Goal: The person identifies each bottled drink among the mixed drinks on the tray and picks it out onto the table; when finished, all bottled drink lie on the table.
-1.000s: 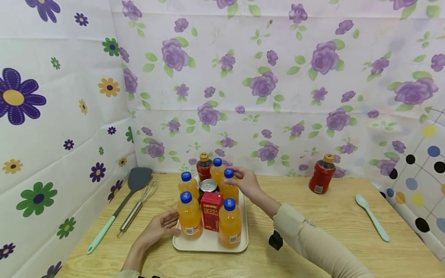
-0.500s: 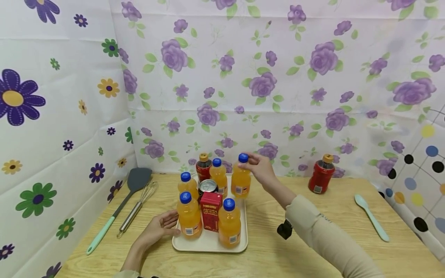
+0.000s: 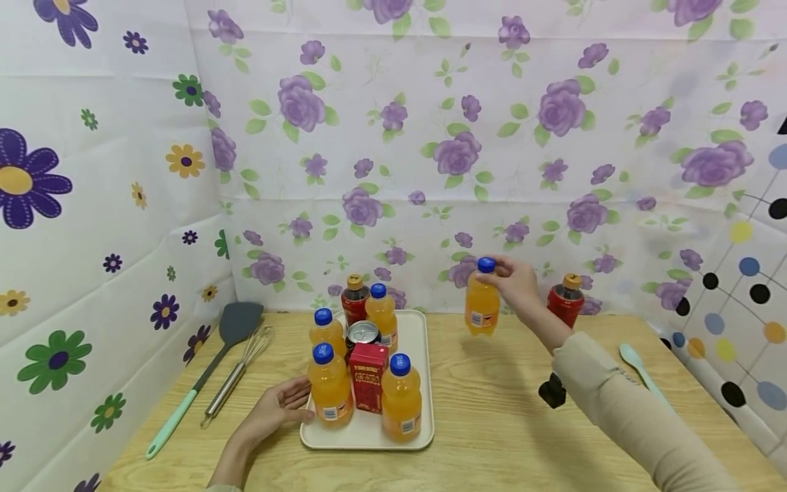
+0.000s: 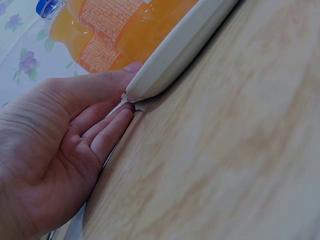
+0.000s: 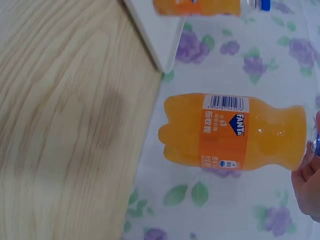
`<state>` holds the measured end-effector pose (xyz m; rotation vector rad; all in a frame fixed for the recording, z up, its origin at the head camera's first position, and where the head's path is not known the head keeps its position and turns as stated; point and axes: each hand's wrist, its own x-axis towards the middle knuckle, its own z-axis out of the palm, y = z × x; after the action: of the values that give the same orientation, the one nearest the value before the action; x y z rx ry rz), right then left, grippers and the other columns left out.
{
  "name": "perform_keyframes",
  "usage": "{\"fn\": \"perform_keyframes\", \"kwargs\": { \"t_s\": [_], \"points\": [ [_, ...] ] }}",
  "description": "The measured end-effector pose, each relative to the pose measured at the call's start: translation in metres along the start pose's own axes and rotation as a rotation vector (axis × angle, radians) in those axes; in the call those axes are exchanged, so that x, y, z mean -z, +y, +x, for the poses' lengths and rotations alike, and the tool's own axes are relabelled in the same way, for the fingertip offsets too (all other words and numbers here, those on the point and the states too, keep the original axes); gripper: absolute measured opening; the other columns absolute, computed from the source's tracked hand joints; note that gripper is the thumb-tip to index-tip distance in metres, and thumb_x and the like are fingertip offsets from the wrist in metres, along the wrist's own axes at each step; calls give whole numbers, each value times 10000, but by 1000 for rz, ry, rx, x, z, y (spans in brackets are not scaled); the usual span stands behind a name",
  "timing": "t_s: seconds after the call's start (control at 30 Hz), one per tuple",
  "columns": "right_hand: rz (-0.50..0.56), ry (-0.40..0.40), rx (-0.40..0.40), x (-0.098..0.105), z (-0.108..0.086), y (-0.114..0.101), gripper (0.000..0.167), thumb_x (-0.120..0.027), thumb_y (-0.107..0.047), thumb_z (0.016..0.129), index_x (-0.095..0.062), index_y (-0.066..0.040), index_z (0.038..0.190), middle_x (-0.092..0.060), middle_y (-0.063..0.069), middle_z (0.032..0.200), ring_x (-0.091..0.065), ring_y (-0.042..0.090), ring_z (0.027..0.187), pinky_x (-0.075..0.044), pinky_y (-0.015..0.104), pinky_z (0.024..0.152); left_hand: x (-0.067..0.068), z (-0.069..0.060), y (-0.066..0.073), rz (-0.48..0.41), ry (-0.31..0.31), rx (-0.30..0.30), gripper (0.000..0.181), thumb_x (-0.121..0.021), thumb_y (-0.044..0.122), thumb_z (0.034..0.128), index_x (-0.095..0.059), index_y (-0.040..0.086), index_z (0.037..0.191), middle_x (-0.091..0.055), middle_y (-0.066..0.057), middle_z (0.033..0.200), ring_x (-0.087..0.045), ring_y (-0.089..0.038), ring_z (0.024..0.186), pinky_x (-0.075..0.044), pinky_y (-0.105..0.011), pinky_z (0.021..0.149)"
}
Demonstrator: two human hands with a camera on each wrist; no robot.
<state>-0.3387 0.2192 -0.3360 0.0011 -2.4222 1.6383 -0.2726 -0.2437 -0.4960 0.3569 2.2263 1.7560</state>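
My right hand [image 3: 518, 285] pinches an orange Fanta bottle [image 3: 482, 301] near its blue cap, holding it in the air right of the tray [image 3: 420, 342]. In the right wrist view the bottle [image 5: 225, 131] hangs clear of the wooden surface. At the tray's left edge, my left hand [image 3: 270, 414] grips the rim; in the left wrist view the thumb of that hand [image 4: 65, 135] lies over the rim, with fingers at its underside. On the tray stand several orange bottles [image 3: 402, 403], a red carton [image 3: 369, 383], a dark can [image 3: 363, 333] and a gold-capped cola bottle [image 3: 354, 301].
Another gold-capped cola bottle [image 3: 564, 302] stands at the back right, partly behind my right forearm. A pale green spoon [image 3: 639, 365] lies farther right, partly covered by the sleeve. Left of the tray lie a whisk [image 3: 230, 386] and a dark spatula [image 3: 236, 324] with a green handle.
My right hand has lifted the orange bottle off the tray's right side and carried it rightward. The left hand remains at the tray rim. The head view has shifted slightly.
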Motion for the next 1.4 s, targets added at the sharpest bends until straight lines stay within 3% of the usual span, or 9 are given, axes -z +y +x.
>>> {"fn": "perform_keyframes", "kwargs": {
  "t_s": [0.2, 0.43, 0.9, 1.4],
  "points": [
    [-47, 62, -51, 24, 6, 17, 654, -711, -337, 893, -472, -85, 1448, -548, 189, 1416, -501, 340, 1341, -414, 503, 1157, 2, 0, 0, -5, 11, -2, 841, -777, 93, 813, -296, -135, 1465, -331, -358, 1498, -383, -472, 1386, -486, -330, 1103],
    [-56, 146, -92, 43, 11, 42, 634, -720, -295, 890, -485, -75, 1436, -550, 187, 1413, -504, 345, 1336, -437, 494, 1140, 1, -1, 1, -8, 3, 6, 855, -777, 107, 816, -280, -146, 1465, -320, -361, 1500, -378, -473, 1388, -479, -339, 1109],
    [-72, 233, -106, 41, 22, 69, 600, -720, -312, 886, -530, -82, 1406, -583, 166, 1384, -557, 291, 1289, -499, 412, 1090, 1, -1, -1, -6, 1, -1, 851, -777, 125, 822, -286, -147, 1461, -339, -365, 1488, -404, -469, 1374, -480, -346, 1110],
    [-60, 264, -116, 39, 24, 82, 553, -712, -226, 897, -535, -82, 1400, -579, 169, 1387, -564, 297, 1285, -492, 429, 1091, 1, 0, -3, -3, 5, -3, 858, -781, 117, 814, -284, -145, 1463, -331, -359, 1494, -397, -469, 1379, -471, -353, 1117]
  ]
}}
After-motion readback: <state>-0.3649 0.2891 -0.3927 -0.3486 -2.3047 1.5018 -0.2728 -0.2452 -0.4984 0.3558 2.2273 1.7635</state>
